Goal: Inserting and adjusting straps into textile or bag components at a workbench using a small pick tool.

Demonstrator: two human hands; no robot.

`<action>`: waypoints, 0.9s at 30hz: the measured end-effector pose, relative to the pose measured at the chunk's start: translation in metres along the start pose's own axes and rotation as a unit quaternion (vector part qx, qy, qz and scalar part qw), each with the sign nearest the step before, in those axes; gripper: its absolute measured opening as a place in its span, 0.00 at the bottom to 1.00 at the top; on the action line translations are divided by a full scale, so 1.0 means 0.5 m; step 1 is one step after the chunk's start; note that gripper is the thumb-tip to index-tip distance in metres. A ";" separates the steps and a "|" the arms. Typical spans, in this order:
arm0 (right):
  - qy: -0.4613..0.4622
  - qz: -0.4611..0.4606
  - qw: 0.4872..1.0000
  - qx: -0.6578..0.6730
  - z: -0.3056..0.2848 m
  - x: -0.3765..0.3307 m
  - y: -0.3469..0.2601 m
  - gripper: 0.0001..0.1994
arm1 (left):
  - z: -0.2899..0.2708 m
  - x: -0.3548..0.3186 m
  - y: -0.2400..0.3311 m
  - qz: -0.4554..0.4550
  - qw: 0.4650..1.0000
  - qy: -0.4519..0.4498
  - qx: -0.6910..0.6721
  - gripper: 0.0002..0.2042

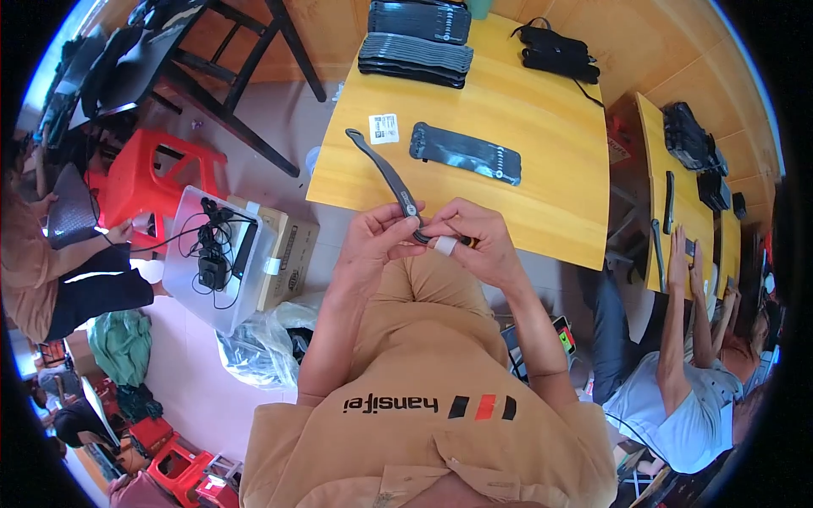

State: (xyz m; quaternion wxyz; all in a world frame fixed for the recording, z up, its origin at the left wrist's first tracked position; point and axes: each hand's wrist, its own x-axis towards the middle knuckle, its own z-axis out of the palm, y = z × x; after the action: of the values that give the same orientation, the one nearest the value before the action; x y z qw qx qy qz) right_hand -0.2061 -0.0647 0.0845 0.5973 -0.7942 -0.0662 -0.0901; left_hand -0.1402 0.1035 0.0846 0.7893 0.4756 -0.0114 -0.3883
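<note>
We pinch a long dark-grey strap (390, 176) mid-frame in our left hand (370, 241), maybe to steady it. Our right hand (484, 239) squeezes a black-and-orange stick (467, 241). Above, a flat black packet (466, 154) lies on the yellow wooden table (550, 207).

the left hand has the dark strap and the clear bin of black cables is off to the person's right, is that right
Not quite: the clear bin of black cables is off to the person's left, as the head view shows. The left hand does have the dark strap.

Black strap (386, 169) partly hidden by left hand (373, 243).
</note>
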 end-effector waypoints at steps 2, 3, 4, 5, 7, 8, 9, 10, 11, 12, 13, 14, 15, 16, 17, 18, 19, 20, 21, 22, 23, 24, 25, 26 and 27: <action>-0.013 0.001 1.000 0.008 -0.003 0.002 -0.003 0.10 | -0.005 0.001 -0.003 -0.004 1.000 -0.015 0.004 0.14; -0.018 -0.006 1.000 0.005 -0.004 0.003 -0.001 0.10 | -0.005 0.001 -0.003 -0.006 1.000 -0.015 0.004 0.14; -0.023 -0.014 1.000 0.001 -0.006 0.003 -0.002 0.10 | -0.004 0.001 -0.003 -0.012 1.000 -0.012 0.000 0.13; -0.022 -0.011 1.000 0.001 -0.009 0.004 -0.005 0.10 | -0.002 0.001 -0.003 -0.017 1.000 -0.010 -0.004 0.13; -0.034 0.001 0.999 0.007 -0.012 0.004 -0.011 0.11 | -0.002 0.000 -0.005 -0.015 1.000 -0.007 -0.003 0.13; -0.033 0.003 0.999 0.007 -0.011 0.004 -0.011 0.11 | -0.002 0.000 -0.007 -0.012 1.000 -0.004 -0.001 0.14; -0.028 -0.009 1.000 -0.003 -0.009 0.004 -0.010 0.11 | -0.002 -0.001 -0.008 -0.013 1.000 -0.004 -0.002 0.14; -0.023 -0.022 0.999 -0.013 -0.005 0.004 -0.010 0.11 | -0.004 -0.001 -0.009 -0.011 1.000 -0.001 0.000 0.14; -0.022 -0.021 0.999 -0.012 -0.002 0.004 -0.014 0.11 | -0.005 -0.001 -0.010 -0.009 1.000 0.001 0.001 0.14; -0.010 -0.019 1.000 -0.021 0.000 0.005 -0.021 0.10 | -0.004 -0.001 -0.011 -0.010 1.000 0.002 0.001 0.14; 0.002 -0.016 0.999 -0.031 0.004 0.005 -0.027 0.10 | -0.003 -0.001 -0.010 -0.002 1.000 0.014 0.005 0.13; 0.002 -0.016 0.999 -0.030 0.011 0.005 -0.027 0.10 | -0.001 -0.002 -0.010 0.006 1.000 0.026 0.009 0.12; 0.031 -0.024 0.999 -0.030 0.018 0.005 -0.024 0.09 | 0.004 -0.006 -0.009 0.006 1.000 0.027 0.009 0.12; 0.062 -0.032 0.997 -0.030 0.025 0.005 -0.020 0.09 | 0.013 -0.009 -0.008 0.031 0.995 0.067 0.069 0.11; 0.061 -0.032 0.997 -0.030 0.031 0.004 -0.016 0.09 | 0.018 -0.014 -0.005 0.057 0.984 0.108 0.129 0.10; 0.082 -0.029 0.995 -0.043 0.037 0.002 -0.010 0.09 | 0.022 -0.021 -0.001 0.057 0.984 0.109 0.128 0.10; 0.103 -0.027 0.993 -0.056 0.044 0.001 -0.006 0.08 | 0.023 -0.030 0.004 0.069 0.960 0.128 0.239 0.10; 0.101 -0.027 0.993 -0.055 0.051 0.000 -0.005 0.08 | 0.023 -0.036 0.007 0.079 0.923 0.145 0.347 0.11; 0.101 -0.013 0.994 -0.042 0.058 -0.003 -0.005 0.08 | 0.021 -0.038 0.007 0.078 0.923 0.147 0.347 0.11; 0.100 0.002 0.995 -0.029 0.064 -0.006 -0.005 0.08 | 0.019 -0.041 0.004 0.063 0.932 0.132 0.330 0.12; 0.098 0.002 0.995 -0.028 0.070 -0.009 -0.007 0.08 | 0.017 -0.043 0.001 0.048 0.941 0.117 0.313 0.13; 0.099 0.014 0.995 -0.032 0.076 -0.012 -0.008 0.08 | 0.010 -0.043 -0.004 0.048 0.941 0.119 0.313 0.13; 0.099 0.026 0.994 -0.037 0.079 -0.012 -0.009 0.08 | 0.001 -0.040 -0.011 0.057 0.947 0.114 0.296 0.13; 0.098 0.026 0.994 -0.037 0.083 -0.011 -0.009 0.08 | -0.005 -0.039 -0.015 0.066 0.952 0.110 0.279 0.13; 0.091 0.033 0.995 -0.036 0.086 -0.012 -0.008 0.08 | -0.006 -0.041 -0.016 0.066 0.952 0.111 0.279 0.13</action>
State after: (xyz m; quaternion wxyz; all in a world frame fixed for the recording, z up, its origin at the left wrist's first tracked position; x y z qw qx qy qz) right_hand -0.2100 -0.0223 0.0755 0.5744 -0.8055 0.0184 -0.1447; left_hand -0.1581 0.1166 0.0838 0.6455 0.7148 -0.0629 -0.2616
